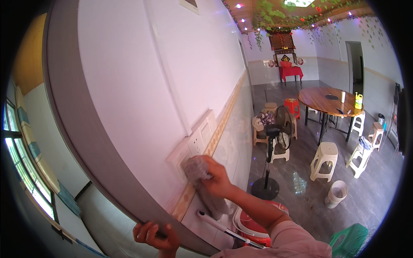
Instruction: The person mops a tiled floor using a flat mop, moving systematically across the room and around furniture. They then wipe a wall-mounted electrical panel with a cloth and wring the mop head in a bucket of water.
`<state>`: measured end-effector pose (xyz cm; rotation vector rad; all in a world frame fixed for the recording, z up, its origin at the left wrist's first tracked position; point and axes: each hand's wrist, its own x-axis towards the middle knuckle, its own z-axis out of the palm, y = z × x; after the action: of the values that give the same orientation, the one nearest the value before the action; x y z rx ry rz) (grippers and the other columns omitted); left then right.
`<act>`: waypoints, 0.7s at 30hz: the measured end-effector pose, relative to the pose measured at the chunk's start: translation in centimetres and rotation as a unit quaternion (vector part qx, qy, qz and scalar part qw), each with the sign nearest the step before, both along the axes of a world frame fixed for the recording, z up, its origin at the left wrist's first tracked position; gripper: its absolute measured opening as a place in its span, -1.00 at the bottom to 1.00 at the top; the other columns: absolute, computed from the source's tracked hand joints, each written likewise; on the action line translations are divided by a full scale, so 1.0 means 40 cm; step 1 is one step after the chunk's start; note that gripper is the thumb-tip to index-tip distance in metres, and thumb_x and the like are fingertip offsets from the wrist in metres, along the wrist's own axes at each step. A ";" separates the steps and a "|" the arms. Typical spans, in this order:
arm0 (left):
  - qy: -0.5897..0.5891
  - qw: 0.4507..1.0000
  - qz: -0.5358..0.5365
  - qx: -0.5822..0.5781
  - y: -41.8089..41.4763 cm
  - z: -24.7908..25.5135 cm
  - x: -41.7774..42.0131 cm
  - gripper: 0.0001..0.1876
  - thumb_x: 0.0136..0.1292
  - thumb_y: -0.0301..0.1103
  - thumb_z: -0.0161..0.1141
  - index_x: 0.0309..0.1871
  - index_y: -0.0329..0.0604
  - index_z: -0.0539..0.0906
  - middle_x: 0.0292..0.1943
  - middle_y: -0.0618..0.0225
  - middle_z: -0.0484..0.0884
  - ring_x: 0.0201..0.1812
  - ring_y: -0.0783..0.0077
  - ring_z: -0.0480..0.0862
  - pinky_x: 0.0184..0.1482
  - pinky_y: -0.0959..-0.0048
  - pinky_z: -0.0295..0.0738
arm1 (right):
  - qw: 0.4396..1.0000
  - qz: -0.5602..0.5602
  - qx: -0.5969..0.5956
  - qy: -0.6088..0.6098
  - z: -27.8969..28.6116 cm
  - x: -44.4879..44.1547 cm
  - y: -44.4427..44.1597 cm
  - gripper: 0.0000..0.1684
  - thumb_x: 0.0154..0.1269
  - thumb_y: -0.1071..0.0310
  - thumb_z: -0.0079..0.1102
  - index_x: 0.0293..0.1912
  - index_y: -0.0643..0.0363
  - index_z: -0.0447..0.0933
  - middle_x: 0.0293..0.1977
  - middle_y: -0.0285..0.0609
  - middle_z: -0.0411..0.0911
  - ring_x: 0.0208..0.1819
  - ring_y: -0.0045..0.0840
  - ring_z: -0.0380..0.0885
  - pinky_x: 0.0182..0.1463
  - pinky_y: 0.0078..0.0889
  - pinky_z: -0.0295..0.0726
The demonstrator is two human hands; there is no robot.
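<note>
My right hand point(216, 177) grips a grey cloth point(196, 169), its bunched top against the lower switch plate point(180, 158) on the wall. The rest of the cloth hangs below my fingers, in front of the wall tiles. Farther up the same row are a socket plate point(196, 142) and another white plate point(211, 119). My left hand point(156, 235) is beside the grey door frame point(129, 180) at the bottom, fingers curled and apart, with nothing seen in it. Whether it touches the frame I cannot tell.
A mop handle point(222, 227) leans below the cloth, by a red and white bucket point(255, 222). To the right stand a black pedestal fan point(265, 188), a white pail point(336, 193), several plastic stools point(324, 161), a green stool point(350, 240) and a round wooden table point(322, 100).
</note>
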<state>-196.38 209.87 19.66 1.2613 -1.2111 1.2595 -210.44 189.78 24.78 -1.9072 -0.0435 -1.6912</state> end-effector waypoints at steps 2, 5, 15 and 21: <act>0.006 1.000 -0.001 -0.005 0.001 -0.004 -0.001 -0.74 0.12 -0.29 0.15 -0.22 -0.10 0.33 -0.13 0.28 0.32 0.05 0.16 0.19 0.16 0.13 0.10 | 0.994 -0.032 0.095 -0.040 -0.007 -0.021 -0.058 -0.39 -0.17 0.79 -0.14 -0.02 0.27 0.44 -0.12 -0.16 0.47 -0.02 -0.47 0.46 0.09 -0.55 0.36; 0.009 1.000 0.004 -0.005 -0.006 -0.003 -0.003 -0.75 0.12 -0.30 0.15 -0.22 -0.09 0.32 -0.13 0.28 0.30 0.06 0.17 0.18 0.16 0.14 0.09 | 0.981 -0.088 0.157 -0.074 -0.030 -0.053 -0.196 -0.43 -0.13 0.77 -0.18 -0.04 0.26 0.43 -0.21 -0.25 0.49 -0.10 -0.58 0.45 0.02 -0.58 0.37; -0.018 0.998 0.061 -0.017 -0.011 0.035 -0.031 -0.69 0.12 -0.26 0.25 -0.18 -0.14 0.39 -0.15 0.24 0.28 -0.09 0.20 0.30 -0.01 0.17 0.30 | 0.968 -0.202 0.146 -0.032 -0.095 -0.007 -0.460 -0.49 -0.05 0.66 -0.11 -0.01 0.22 0.42 -0.09 -0.04 0.50 -0.05 -0.18 0.48 0.03 -0.40 0.43; 0.001 0.995 0.100 -0.008 -0.021 0.026 -0.035 -0.67 0.11 -0.21 0.27 -0.21 -0.17 0.40 -0.17 0.23 0.30 -0.11 0.20 0.32 -0.01 0.16 0.30 | 0.968 -0.196 0.156 -0.005 -0.137 0.028 -0.539 -0.41 -0.06 0.72 -0.15 0.04 0.20 0.42 -0.14 -0.11 0.55 -0.02 -0.39 0.51 0.07 -0.50 0.41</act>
<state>-197.79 209.05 20.71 1.3979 -1.0911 1.4078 -209.32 168.23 19.30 -1.7447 0.5994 -1.8265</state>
